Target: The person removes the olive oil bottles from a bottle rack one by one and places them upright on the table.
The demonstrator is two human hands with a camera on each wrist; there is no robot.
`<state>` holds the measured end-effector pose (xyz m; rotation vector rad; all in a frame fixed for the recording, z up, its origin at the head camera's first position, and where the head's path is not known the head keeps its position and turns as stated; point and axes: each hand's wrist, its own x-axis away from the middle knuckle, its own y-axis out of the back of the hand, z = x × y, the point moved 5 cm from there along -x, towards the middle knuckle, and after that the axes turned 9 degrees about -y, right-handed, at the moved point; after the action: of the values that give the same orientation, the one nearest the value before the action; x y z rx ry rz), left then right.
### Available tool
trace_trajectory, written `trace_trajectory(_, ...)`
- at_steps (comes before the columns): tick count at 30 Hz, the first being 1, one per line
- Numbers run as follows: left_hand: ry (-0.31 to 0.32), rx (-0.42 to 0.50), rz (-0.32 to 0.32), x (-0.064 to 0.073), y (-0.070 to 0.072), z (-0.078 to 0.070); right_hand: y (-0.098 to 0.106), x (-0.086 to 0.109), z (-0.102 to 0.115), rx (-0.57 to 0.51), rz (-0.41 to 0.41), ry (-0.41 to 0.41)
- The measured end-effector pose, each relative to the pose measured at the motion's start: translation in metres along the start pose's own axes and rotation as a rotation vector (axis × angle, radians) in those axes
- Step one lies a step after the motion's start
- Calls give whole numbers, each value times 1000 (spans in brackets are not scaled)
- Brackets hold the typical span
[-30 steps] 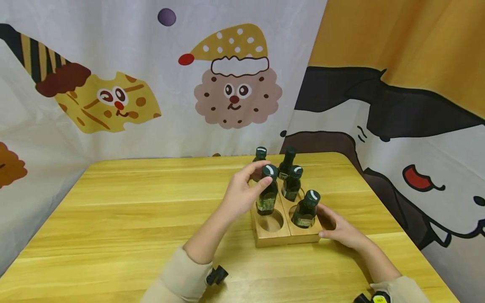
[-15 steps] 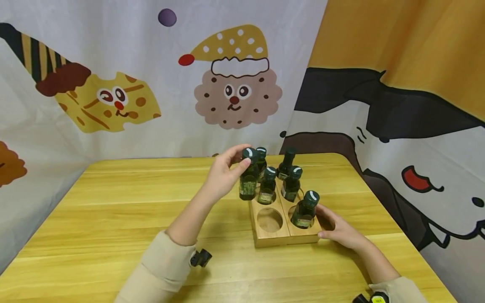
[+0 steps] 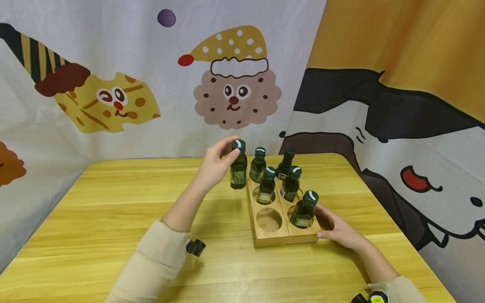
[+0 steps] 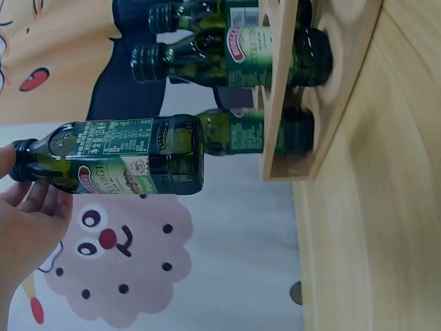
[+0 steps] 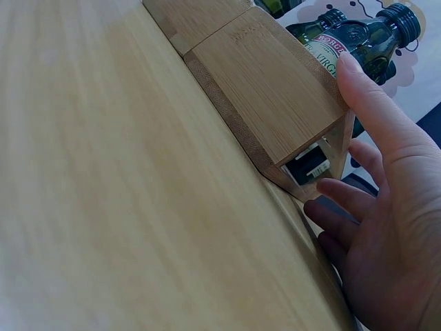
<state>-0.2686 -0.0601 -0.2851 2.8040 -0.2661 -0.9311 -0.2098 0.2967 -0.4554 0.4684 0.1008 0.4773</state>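
Conceivably, the raised bottle beside the rack could slip because the left hand pinches only its top, while the right hand, fingers relaxed, touches the rack.

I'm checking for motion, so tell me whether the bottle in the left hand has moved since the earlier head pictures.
Yes: in the head view, the bottle has moved left and up, from over the wooden rack to left of it.
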Motion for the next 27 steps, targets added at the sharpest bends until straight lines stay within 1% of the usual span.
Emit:
trace_trajectory(6, 53, 5, -21, -2, 6, 17, -2, 0, 0, -9, 9, -2)
trace_trajectory(10, 74, 10, -44, -4, 11, 28, -2, 0, 1, -17, 13, 1)
trace_trajectory(13, 73, 14, -50, -5, 13, 35, -1, 1, 1, -22, 14, 1)
trace_trajectory(17, 72, 26, -41, -6, 12, 45, -1, 2, 1, -16, 11, -1)
trace_trajectory(23, 79, 31, -38, -6, 10, 62, -2, 2, 0, 7, 4, -14)
trace_trajectory(27, 87, 29, -42, -4, 7, 72, 0, 1, 2, -4, 3, -14)
